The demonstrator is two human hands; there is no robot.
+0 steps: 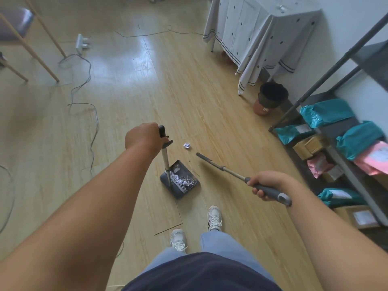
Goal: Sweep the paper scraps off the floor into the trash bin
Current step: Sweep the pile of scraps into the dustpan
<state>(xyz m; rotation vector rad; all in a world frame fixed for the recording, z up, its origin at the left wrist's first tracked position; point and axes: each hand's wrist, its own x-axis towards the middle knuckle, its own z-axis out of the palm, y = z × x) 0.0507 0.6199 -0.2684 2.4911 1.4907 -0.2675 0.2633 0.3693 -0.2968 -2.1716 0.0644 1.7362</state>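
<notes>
My left hand (144, 137) grips the black top of the long-handled dustpan (180, 181), which stands on the wooden floor in front of my feet. Several white paper scraps (184, 181) lie inside the pan. One crumpled paper scrap (187, 145) lies on the floor just beyond the pan. My right hand (266, 183) grips the grey handle of the broom (222, 167), whose shaft points forward and left with its far end near the loose scrap. The broom's head cannot be made out. A dark trash bin (270, 97) stands far right, by the draped table.
A table under a white cloth (262, 32) stands at the back right. Shelves (327, 131) with teal and pink parcels and boxes line the right wall. Cables (84, 87) and a power strip (80, 42) trail over the floor at left, near wooden chair legs (48, 57).
</notes>
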